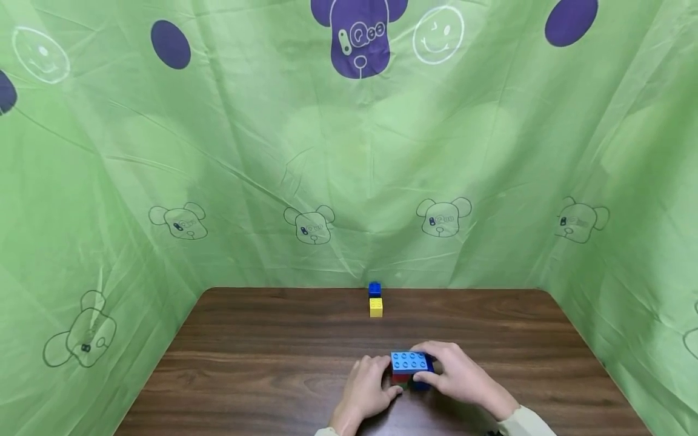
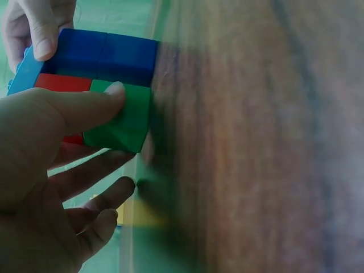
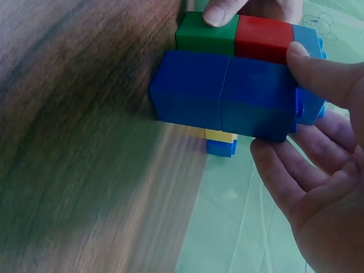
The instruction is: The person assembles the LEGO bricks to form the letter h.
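Both hands are on a small block build near the table's front edge. A light blue brick [image 1: 409, 361] with studs lies across its top. Beneath it a red brick [image 2: 65, 83] sits on a green brick [image 2: 125, 125], and two dark blue bricks [image 3: 222, 94] are stacked alongside. My left hand [image 1: 368, 387] pinches the red and green side, its thumb lying across the green brick in the left wrist view. From the right, my right hand [image 1: 455, 372] grips the upper dark blue brick between thumb and fingers, close to the light blue one.
Farther back on the wooden table [image 1: 262, 345] stand a yellow brick [image 1: 376, 307] and a blue brick [image 1: 374, 289] behind it, near the back edge. A green printed cloth [image 1: 371, 151] hangs around the back and sides.
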The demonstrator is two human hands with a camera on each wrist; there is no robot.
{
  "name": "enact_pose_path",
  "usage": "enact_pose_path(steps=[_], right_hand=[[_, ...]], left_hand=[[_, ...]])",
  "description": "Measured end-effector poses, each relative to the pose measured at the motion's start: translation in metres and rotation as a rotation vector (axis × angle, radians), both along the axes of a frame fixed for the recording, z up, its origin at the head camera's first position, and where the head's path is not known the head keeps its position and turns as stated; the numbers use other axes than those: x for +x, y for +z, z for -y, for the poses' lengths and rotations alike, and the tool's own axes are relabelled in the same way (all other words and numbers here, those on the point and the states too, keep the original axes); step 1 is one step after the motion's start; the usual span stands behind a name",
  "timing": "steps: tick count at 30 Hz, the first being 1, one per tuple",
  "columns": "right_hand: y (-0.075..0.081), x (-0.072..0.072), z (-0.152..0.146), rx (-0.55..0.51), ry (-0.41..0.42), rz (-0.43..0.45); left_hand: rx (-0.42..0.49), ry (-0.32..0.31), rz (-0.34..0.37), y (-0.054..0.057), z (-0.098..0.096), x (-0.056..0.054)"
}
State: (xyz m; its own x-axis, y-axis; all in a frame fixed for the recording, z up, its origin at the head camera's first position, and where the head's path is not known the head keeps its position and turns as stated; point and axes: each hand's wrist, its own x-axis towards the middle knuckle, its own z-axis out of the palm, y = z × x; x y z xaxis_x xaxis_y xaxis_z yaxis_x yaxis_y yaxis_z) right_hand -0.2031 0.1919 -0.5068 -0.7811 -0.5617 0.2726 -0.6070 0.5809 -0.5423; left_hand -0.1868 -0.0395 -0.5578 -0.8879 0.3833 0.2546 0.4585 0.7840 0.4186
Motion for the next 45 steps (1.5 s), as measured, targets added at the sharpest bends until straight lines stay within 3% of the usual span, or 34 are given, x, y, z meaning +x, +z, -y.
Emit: enact_pose_path(steps=[4, 10, 21, 25, 31, 39, 45], right_hand=[[0.002, 0.001, -0.007, -0.022, -0.029, -0.048], [0.005, 0.004, -0.025, -0.06, -0.077, -0.044], [-0.004, 0.011, -0.045, -0.078, -0.091, 0.023], [-0.005, 0.012, -0.046, -0.098, -0.085, 0.068], [-0.006, 0.011, -0.048, -0.108, -0.068, 0.076], [-0.007, 0.011, -0.047, -0.126, -0.038, 0.013], [-0.008, 0.009, -0.047, -0.131, -0.043, -0.006]], left_hand=[[0.024, 0.011, -0.029, -0.002, 0.004, 0.003], [0.047, 0.029, -0.076, 0.0, 0.015, 0.002], [0.047, 0.022, -0.032, 0.001, 0.02, 0.004], [0.054, 0.027, -0.071, 0.005, 0.02, -0.001], [-0.002, 0.064, -0.145, 0.02, 0.021, -0.026], [-0.092, 0.144, -0.193, 0.037, 0.015, -0.072], [-0.16, 0.165, -0.158, 0.049, 0.007, -0.104]])
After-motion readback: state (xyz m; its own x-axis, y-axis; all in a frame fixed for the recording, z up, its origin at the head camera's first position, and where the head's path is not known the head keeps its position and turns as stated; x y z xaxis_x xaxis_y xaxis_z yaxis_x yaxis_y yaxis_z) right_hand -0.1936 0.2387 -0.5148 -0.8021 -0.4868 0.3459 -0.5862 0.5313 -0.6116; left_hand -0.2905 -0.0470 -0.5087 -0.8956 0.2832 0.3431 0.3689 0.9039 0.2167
